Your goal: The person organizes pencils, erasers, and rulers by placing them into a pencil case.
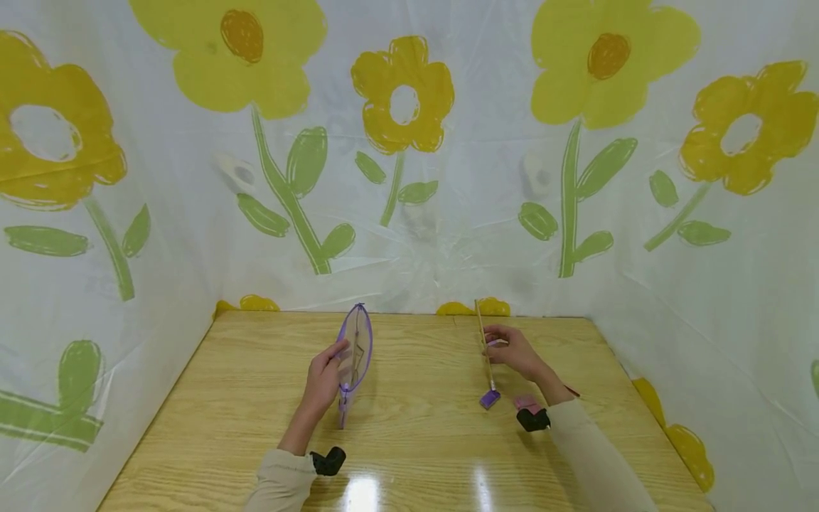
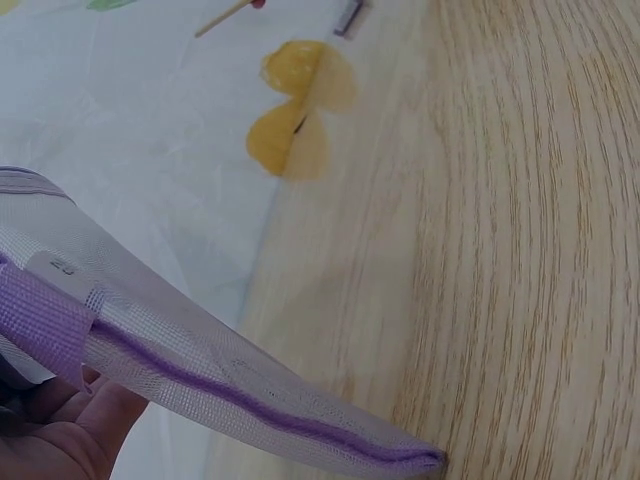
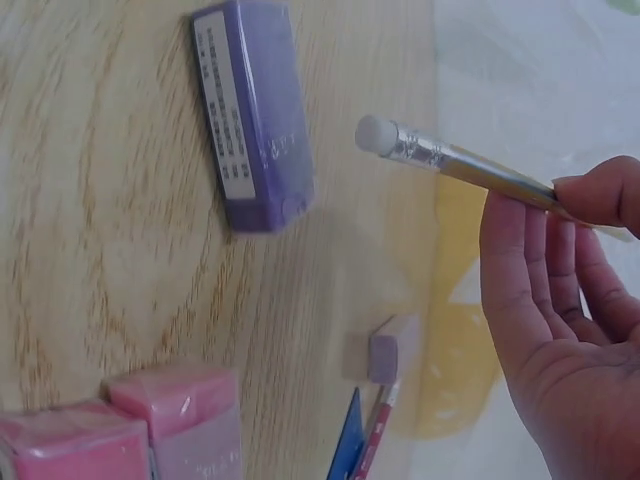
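Observation:
My left hand [image 1: 320, 384] grips a whitish mesh pouch [image 1: 362, 348] with purple edging by its left side, above the table. In the left wrist view, the mesh pouch [image 2: 230, 370] slants across the lower left, and a purple fabric tab sits near the fingers. With thumb and fingers my right hand [image 1: 517, 354] pinches a yellowish pencil [image 1: 479, 321]. The right wrist view shows the pencil's white eraser end [image 3: 378, 136] pointing away from that hand. Below the pencil lies a purple block-shaped eraser [image 3: 270, 120] with a printed label.
Pink wrapped blocks [image 3: 190, 405] lie side by side near my right wrist. A small lavender block [image 3: 384, 355], a red pencil [image 3: 376, 432] and a flat blue item [image 3: 347, 440] are farther off. Flower-printed white cloth [image 1: 435, 242] surrounds the wooden table [image 1: 409, 427] at the back and sides.

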Tool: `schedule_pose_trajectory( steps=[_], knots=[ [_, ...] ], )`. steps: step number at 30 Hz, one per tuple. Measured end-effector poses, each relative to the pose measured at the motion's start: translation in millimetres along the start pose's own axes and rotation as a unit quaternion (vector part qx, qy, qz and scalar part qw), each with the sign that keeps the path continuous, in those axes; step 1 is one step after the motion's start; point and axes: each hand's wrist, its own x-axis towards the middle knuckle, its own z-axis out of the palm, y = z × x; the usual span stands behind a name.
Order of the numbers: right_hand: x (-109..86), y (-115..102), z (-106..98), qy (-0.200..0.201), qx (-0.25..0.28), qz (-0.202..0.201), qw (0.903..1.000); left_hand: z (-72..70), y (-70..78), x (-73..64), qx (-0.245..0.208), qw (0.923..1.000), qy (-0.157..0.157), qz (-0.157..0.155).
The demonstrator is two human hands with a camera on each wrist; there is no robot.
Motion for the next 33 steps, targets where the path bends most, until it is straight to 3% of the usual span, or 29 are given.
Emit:
schedule_pose_trajectory(
  steps=[15,33],
  knots=[
    [-0.9,-5.2,20.3,0.021,0.017,0.005,0.9996,0.8,-1.3,1.6,0.005,1.0,0.004,0.0],
    [3.4,-12.6,46.9,-0.02,0.046,-0.03,0.9983,-0.6,0.0,3.2,0.0,1.0,0.006,-0.001]
  ],
)
